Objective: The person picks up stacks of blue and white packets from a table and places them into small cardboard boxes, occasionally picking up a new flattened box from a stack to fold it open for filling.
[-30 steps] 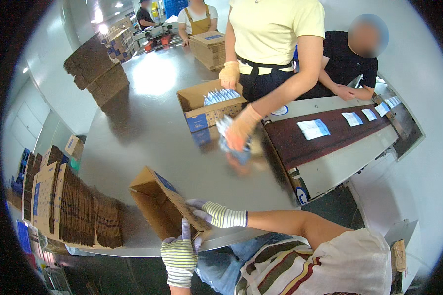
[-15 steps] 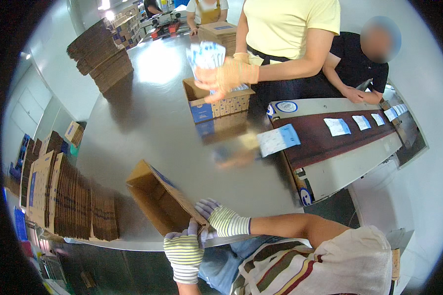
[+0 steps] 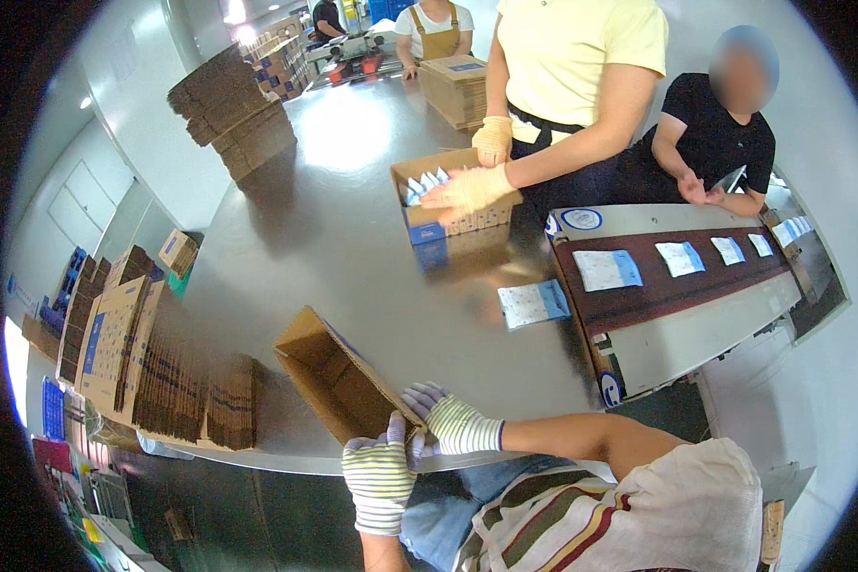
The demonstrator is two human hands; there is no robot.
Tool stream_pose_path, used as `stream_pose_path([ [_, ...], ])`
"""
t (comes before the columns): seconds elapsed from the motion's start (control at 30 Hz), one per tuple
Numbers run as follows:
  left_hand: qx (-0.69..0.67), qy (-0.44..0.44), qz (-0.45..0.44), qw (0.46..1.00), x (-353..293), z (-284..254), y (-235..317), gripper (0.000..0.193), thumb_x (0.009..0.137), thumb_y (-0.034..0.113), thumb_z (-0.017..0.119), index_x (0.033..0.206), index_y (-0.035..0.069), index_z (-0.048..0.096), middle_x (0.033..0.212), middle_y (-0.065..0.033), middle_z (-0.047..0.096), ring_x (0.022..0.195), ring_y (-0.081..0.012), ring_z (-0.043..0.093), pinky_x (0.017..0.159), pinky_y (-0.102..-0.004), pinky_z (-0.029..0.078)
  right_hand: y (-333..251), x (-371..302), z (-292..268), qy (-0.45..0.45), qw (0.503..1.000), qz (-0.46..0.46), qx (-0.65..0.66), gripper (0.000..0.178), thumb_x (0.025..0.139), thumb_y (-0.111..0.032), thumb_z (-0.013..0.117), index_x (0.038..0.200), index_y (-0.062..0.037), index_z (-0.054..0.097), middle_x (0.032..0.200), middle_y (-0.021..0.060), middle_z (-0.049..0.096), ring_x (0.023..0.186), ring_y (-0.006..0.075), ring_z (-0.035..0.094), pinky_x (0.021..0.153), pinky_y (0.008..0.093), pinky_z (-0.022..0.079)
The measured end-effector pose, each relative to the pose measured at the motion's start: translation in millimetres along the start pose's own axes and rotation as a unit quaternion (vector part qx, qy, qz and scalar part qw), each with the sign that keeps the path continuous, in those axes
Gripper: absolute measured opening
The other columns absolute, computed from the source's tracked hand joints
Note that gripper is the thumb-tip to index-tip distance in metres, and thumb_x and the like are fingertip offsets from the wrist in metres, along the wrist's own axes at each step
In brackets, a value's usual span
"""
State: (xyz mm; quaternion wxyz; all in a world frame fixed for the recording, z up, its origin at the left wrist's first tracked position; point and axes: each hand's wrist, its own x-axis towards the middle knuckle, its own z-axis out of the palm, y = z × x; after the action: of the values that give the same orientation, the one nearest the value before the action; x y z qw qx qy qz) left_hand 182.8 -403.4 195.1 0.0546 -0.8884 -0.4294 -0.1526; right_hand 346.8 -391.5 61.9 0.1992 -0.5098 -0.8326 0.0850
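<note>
An open cardboard box [image 3: 345, 393], nothing seen inside it, is tilted at the table's near edge. My left hand [image 3: 379, 484], in a striped glove with lilac fingertips, grips the box's near end with its thumb over the rim. My right hand [image 3: 459, 421], in a matching glove, holds the right wall near the same corner, fingers along its outside. Part of that corner is hidden behind my fingers. Past the box, a blue-and-white packet [image 3: 534, 305] lies flat on the table beside the conveyor's end.
Opposite, a co-worker's gloved hand [image 3: 469, 194] presses on packets in a printed carton [image 3: 456, 224]. Several packets lie on the dark red conveyor belt [image 3: 658, 286] at right. Flattened cartons [image 3: 153, 362] stand stacked at left, with more piles [image 3: 229, 110] farther back on the metal table [image 3: 257, 276].
The view has shifted slightly; my hands stay on the box. The packet at the belt's end now lies on the table. The co-worker's raised packets are now down in the carton.
</note>
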Motion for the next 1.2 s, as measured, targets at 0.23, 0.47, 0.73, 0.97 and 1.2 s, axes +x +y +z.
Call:
stream_pose_path([
  [0.23, 0.011, 0.000, 0.011, 1.000, 1, -1, -3, 0.034, 0.082, 0.032, 0.062, 0.103, 0.007, 0.060, 0.063, -0.0035, 0.062, 0.053, -0.0237, 0.055, 0.062, -0.0359, 0.039, -2, -3, 4, -0.001, 0.998, 0.005, 0.062, 0.092, 0.075, -0.056, 0.060, 0.136, 0.0056, 0.030, 0.138, 0.0252, 0.034, 0.129, 0.0401, 0.033, 0.110, 0.0481, 0.023],
  [0.47, 0.005, 0.015, 0.015, 1.000, 0, -2, -1, 0.034, 0.082, 0.032, 0.062, 0.104, 0.006, 0.061, 0.062, -0.0043, 0.062, 0.054, -0.0248, 0.055, 0.063, -0.0365, 0.040, -6, -4, -11, 0.002, 0.999, 0.008, 0.051, 0.077, 0.080, -0.049, 0.055, 0.133, 0.0042, 0.036, 0.137, 0.0223, 0.037, 0.129, 0.0369, 0.034, 0.109, 0.0474, 0.024],
  [0.73, -0.049, 0.025, -0.002, 0.998, -2, -3, 1, 0.035, 0.081, 0.027, 0.059, 0.109, 0.006, 0.056, 0.068, -0.0091, 0.060, 0.064, -0.0290, 0.056, 0.073, -0.0393, 0.041, -6, -2, -18, -0.009, 0.999, 0.016, 0.048, 0.083, 0.076, -0.047, 0.060, 0.134, 0.0056, 0.033, 0.136, 0.0247, 0.038, 0.128, 0.0384, 0.035, 0.110, 0.0477, 0.023],
  [0.97, -0.083, 0.022, 0.046, 0.995, 0, -7, -3, 0.036, 0.077, 0.018, 0.058, 0.111, 0.006, 0.056, 0.081, -0.0090, 0.057, 0.077, -0.0286, 0.055, 0.084, -0.0426, 0.040, -5, -5, -11, -0.003, 0.998, 0.021, 0.058, 0.084, 0.076, -0.050, 0.059, 0.136, 0.0028, 0.033, 0.138, 0.0216, 0.036, 0.131, 0.0356, 0.033, 0.110, 0.0462, 0.023],
  [1.2, -0.048, 0.008, -0.009, 0.999, -9, -12, -3, 0.037, 0.077, 0.020, 0.060, 0.114, 0.015, 0.061, 0.069, -0.0054, 0.050, 0.070, -0.0237, 0.053, 0.111, -0.0542, 0.021, 40, -22, -77, -0.153, 0.969, -0.012, 0.194, 0.065, 0.083, -0.042, 0.061, 0.127, 0.0032, 0.044, 0.124, 0.0257, 0.050, 0.116, 0.0378, 0.049, 0.099, 0.0438, 0.039],
])
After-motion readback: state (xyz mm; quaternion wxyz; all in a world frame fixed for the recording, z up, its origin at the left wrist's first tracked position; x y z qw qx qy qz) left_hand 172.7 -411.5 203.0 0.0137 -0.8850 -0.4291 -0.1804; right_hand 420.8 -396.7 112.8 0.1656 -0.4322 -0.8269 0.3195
